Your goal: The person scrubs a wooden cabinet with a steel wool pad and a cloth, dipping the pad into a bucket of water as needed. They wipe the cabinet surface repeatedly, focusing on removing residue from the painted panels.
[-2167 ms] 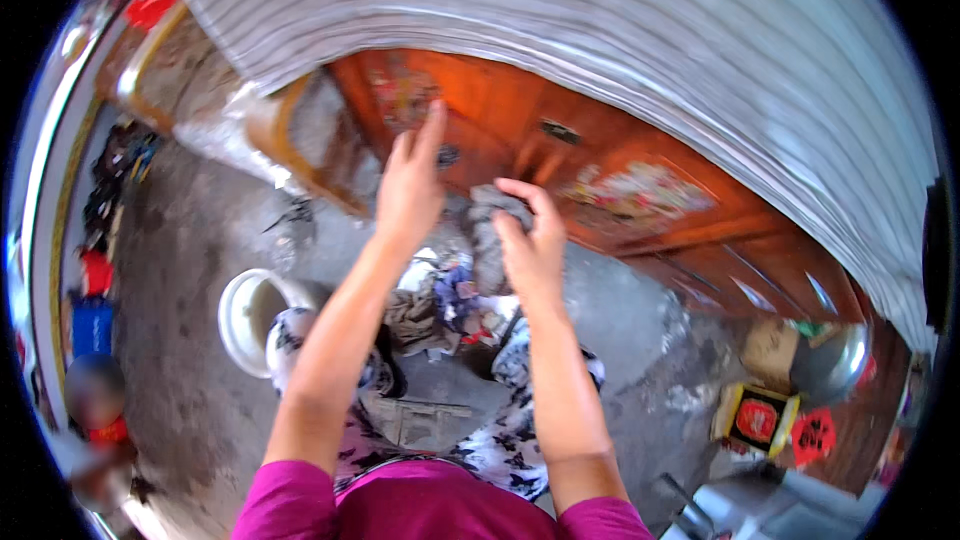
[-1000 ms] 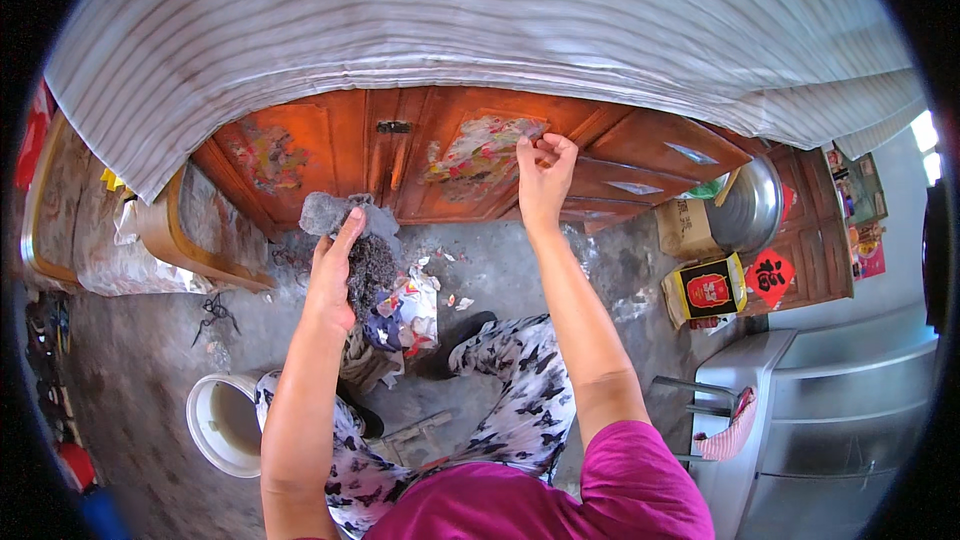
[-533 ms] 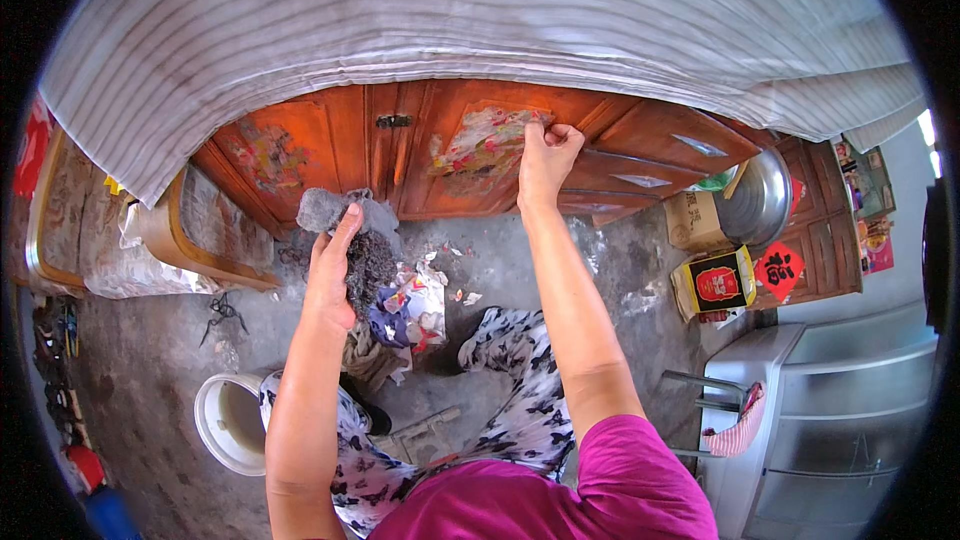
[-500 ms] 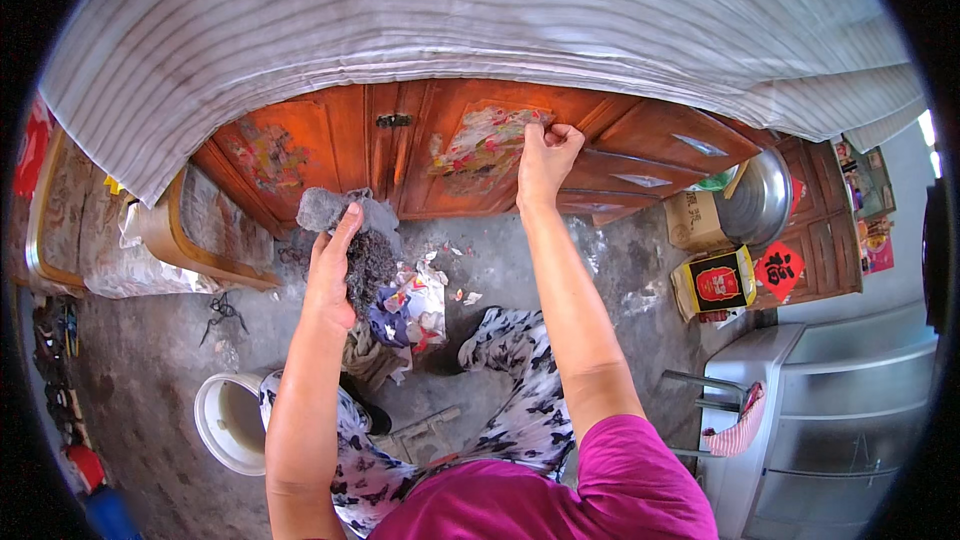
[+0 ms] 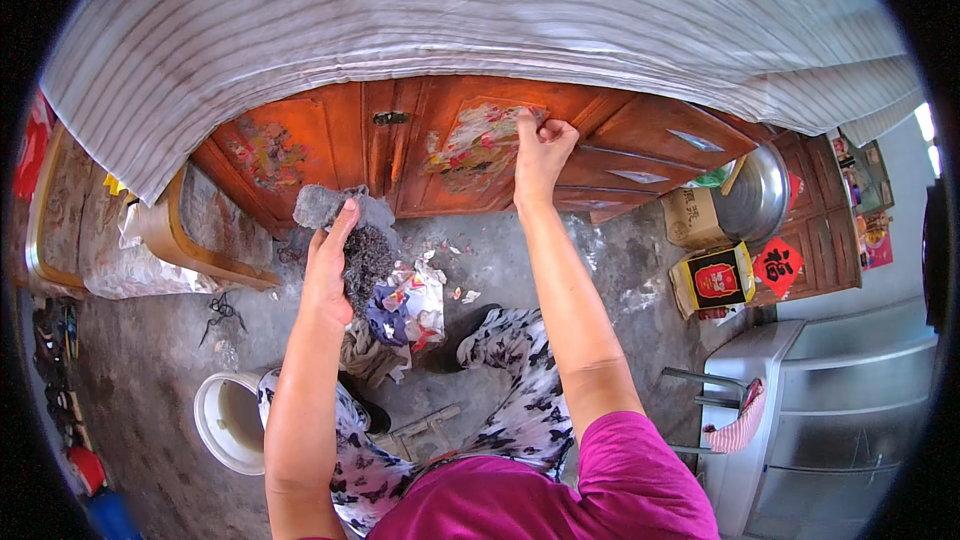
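My left hand [image 5: 330,260] is closed around a damp-looking grey cloth [image 5: 340,208]. A dark, curly, wiry mass [image 5: 370,265], like a scouring pad, lies against its palm side; whether the hand grips that too is hard to tell. My right hand [image 5: 543,162] is raised to the orange-brown cabinet door [image 5: 430,120], its thumb at the upper right edge of a torn, colourful paper patch [image 5: 480,145] and the other fingers curled. Anything in that pinch is hidden. A second worn patch [image 5: 265,155] marks the left door.
A striped cloth [image 5: 480,20] hangs over the cabinet top. Paper scraps [image 5: 428,305] and crumpled rags [image 5: 372,355] lie on the concrete floor between the cabinet and my legs. A white bucket [image 5: 205,420] stands at left. Cardboard box [image 5: 690,218] and metal basin [image 5: 755,200] sit at right.
My right hand has shifted slightly up and left along the paper patch, its thumb more stretched out. The left hand with the grey cloth has dipped slightly leftward.
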Available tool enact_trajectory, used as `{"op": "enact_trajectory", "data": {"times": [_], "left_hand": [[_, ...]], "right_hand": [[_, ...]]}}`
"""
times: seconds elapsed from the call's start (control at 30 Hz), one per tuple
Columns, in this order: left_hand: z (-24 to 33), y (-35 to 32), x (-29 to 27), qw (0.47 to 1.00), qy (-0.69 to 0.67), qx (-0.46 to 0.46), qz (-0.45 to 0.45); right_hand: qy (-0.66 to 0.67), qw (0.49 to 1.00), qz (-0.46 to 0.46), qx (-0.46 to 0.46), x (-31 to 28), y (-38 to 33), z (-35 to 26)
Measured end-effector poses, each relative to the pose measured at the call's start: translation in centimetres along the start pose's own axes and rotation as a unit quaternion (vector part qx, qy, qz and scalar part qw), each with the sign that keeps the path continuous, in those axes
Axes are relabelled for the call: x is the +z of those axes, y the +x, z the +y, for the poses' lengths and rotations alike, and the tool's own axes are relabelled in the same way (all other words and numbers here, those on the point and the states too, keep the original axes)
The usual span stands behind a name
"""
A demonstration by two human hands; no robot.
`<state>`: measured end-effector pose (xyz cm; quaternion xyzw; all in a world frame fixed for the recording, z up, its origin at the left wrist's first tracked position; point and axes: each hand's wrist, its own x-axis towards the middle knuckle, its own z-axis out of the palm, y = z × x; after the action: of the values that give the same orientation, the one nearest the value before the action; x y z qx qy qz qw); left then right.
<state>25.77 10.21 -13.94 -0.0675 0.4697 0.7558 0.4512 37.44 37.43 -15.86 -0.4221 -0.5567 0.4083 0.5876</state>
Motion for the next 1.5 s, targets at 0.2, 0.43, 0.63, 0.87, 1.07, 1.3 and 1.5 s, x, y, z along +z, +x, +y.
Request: {"op": "enact_trajectory", "data": {"times": [0.2,0.43,0.63,0.87,1.07,1.3,1.5], "left_hand": [[-0.1,0.7,-0.8,1.0,0.012,-0.011,-0.01],[0.1,0.4,-1.0,1.0,0.024,-0.012,-0.001],[0.3,0.5,-1.6,0.999,0.009,-0.01,-0.035],[0.8,0.3,-1.9,0.999,-0.001,-0.001,-0.041],[0.4,0.8,-2.6,0.998,-0.002,-0.002,-0.056],[0.6,0.7,-3.1,0.999,0.001,0.001,-0.036],[0.9,-0.3,-2.0,1.0,-0.005,0.012,-0.029]], "right_hand": [[-0.053,0.999,0.013,-0.008,0.5,0.0,-0.3],[-0.052,0.998,0.005,-0.027,0.2,-0.1,-0.3],[-0.07,0.997,0.009,-0.032,0.1,0.2,0.4],[-0.019,1.0,-0.002,0.015,0.6,-0.1,-0.3],[0.0,0.999,-0.004,-0.033,-0.3,0.6,1.9],[-0.047,0.999,0.01,-0.009,0.8,-0.2,-0.2],[0.034,0.999,-0.013,0.029,0.1,-0.1,0.8]]}}
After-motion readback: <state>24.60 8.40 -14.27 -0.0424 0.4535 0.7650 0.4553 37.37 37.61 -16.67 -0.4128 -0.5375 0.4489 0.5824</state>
